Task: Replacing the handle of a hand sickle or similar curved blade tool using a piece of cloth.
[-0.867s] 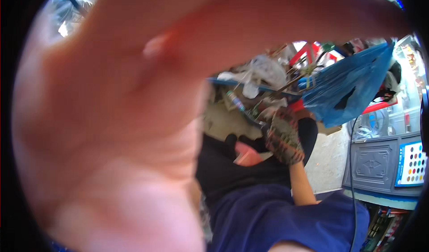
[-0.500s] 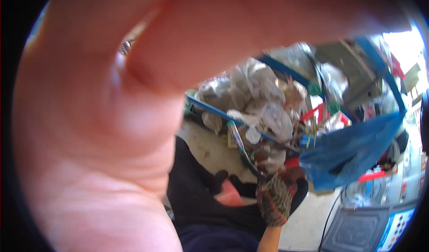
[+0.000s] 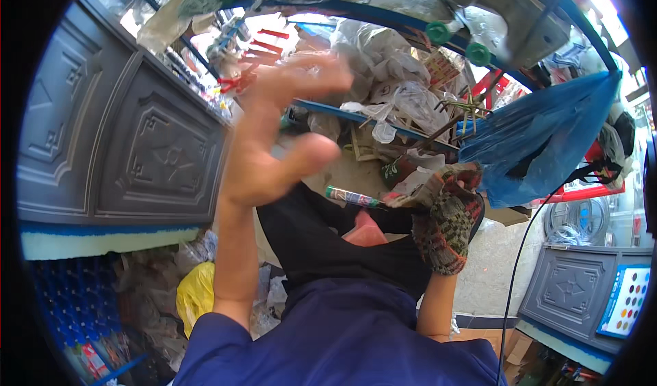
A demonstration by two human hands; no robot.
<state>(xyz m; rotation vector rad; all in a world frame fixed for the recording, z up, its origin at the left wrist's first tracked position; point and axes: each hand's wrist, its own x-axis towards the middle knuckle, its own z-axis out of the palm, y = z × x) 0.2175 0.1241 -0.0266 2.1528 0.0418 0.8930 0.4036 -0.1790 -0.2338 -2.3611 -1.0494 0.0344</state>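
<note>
My bare left hand [image 3: 270, 146] is raised in front of me, slightly blurred, thumb and fingers apart with nothing in them. My right hand [image 3: 448, 225] wears a patterned knit glove and rests near my right knee. Its fingers are curled round a slim stick with a green end and a printed label [image 3: 352, 196]; the rest of the stick is hidden by the glove. Between my dark-trousered legs shows a pinkish-red patch [image 3: 366, 230], whose kind I cannot make out.
Ahead, a blue-framed rack [image 3: 404, 133] holds clear plastic bags and loose goods. A blue plastic bag [image 3: 537, 139] hangs at its right. Grey panelled cabinets [image 3: 164, 153] stand left, another [image 3: 571, 283] right. A yellow bag [image 3: 197, 297] lies lower left. A black cable [image 3: 514, 269] runs down the right.
My left hand has drawn away from right before the camera, uncovering the left side. My right hand has risen slightly in view, and the stick now lies flatter.
</note>
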